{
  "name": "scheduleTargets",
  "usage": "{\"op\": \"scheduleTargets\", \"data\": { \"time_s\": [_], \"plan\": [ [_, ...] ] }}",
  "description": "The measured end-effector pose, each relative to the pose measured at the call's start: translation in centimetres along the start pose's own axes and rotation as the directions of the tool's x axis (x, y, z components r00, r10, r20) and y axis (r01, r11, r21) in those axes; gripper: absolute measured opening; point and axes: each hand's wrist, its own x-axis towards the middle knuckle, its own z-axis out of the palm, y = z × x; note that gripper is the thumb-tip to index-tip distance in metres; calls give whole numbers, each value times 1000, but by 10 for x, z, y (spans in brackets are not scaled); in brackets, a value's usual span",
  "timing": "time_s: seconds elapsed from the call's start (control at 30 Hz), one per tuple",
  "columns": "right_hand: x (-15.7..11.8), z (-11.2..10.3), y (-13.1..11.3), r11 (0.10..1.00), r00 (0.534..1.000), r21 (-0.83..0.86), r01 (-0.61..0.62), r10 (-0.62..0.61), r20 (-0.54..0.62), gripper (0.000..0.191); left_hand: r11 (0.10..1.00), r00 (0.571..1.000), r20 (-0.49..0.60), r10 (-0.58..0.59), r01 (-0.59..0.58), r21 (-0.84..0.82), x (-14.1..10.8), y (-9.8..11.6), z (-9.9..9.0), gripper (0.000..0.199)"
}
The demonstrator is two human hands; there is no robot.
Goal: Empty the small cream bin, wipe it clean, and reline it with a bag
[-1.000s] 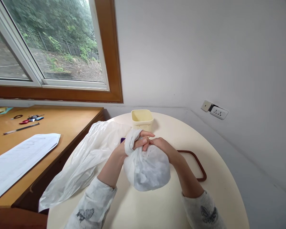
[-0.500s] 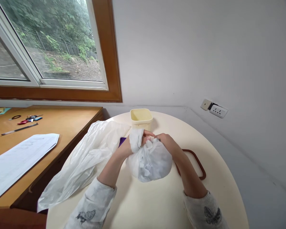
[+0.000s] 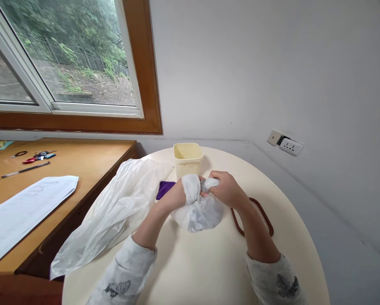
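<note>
A filled white plastic bag [image 3: 205, 214] hangs or rests over the round table, gathered at its top between both hands. A loop of the bag lies around my left hand [image 3: 180, 194], whose fingers are mostly hidden behind the plastic and look closed on it. My right hand [image 3: 226, 187] is closed on a twisted end of the bag, to the right of the loop. Directly behind the hands stands a cream square tub [image 3: 188, 153]. Beside my left wrist lies a purple item [image 3: 165, 189].
A large crumpled clear plastic bag [image 3: 117, 207] covers the left of the round table [image 3: 193, 271]. Under my right forearm lies a brown rounded frame [image 3: 268, 220]. The wooden desk [image 3: 91, 154] at left holds papers [image 3: 31, 212], a pen [image 3: 25, 170] and keys [image 3: 40, 156].
My right hand has pulled a twisted end of the white bag out to the right. The filled bag sits slightly higher, and more of the purple item shows.
</note>
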Motion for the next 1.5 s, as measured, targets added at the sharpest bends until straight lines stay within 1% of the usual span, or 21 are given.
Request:
{"op": "scheduleTargets", "data": {
  "time_s": [0.1,0.17,0.2,0.3,0.4,0.47,0.5,0.57,0.6,0.63,0.67,0.7,0.77,0.83,0.9,0.93,1.0,1.17,1.3,1.5],
  "plan": [
    [-1,2,-2,994,999,108,-15,11,31,4,997,997,56,54,-57,57,1,-3,-2,21],
    [-2,3,-4,985,999,172,-22,15,47,4,992,998,44,51,-56,117,1,-3,-2,16],
    [-2,3,-5,980,999,197,-19,11,43,5,988,999,20,49,-52,148,1,-3,-3,15],
    [1,5,-5,968,999,250,32,-25,-28,9,982,995,-82,64,-48,185,1,-2,-3,11],
    [6,6,-3,956,984,283,83,-34,-175,21,986,987,-151,57,-32,161,1,-4,-2,7],
    [7,6,-3,954,951,276,116,-26,-307,28,986,984,-173,39,-10,167,1,-7,-2,7],
    [7,6,-5,955,922,260,142,-32,-386,29,984,984,-177,27,4,177,1,-8,-2,8],
    [2,5,-12,955,850,216,205,-64,-524,21,979,982,-188,5,33,199,1,-12,-3,11],
    [-1,4,-17,952,822,191,237,-92,-562,15,977,980,-200,-4,47,209,1,-14,-3,13],
    [-4,4,-22,950,815,166,264,-127,-566,9,974,976,-216,-12,60,218,1,-15,-3,15],
    [-8,4,-26,947,827,146,285,-166,-537,6,972,973,-232,-16,70,225,1,-16,-3,16],
    [-11,5,-30,945,854,130,301,-207,-477,6,970,969,-245,-22,80,230,1,-16,-3,18],
    [-15,8,-35,948,918,110,300,-255,-304,5,968,970,-239,-39,96,231,1,-15,-4,21],
    [-16,12,-34,965,964,95,244,-231,-128,11,970,979,-193,-57,100,220,1,-12,-4,24],
    [-15,17,-30,982,985,80,171,-172,3,23,975,987,-148,-62,92,202,1,-9,-5,27],
    [-14,19,-28,987,989,77,139,-142,42,28,977,989,-137,-62,88,193,0,-8,-5,27],
    [-12,22,-25,992,992,84,94,-101,82,32,980,989,-134,-69,92,179,-1,-5,-6,27],
    [-8,24,-21,989,990,146,15,-35,135,34,982,988,-119,-97,115,152,-3,-2,-8,22],
    [-6,24,-19,984,989,178,-21,-6,149,36,982,991,-92,-98,111,150,-2,-1,-8,20],
    [-2,27,-13,966,986,255,-48,4,169,40,977,988,-105,-114,131,170,-2,-2,-8,13]
  ]
}}
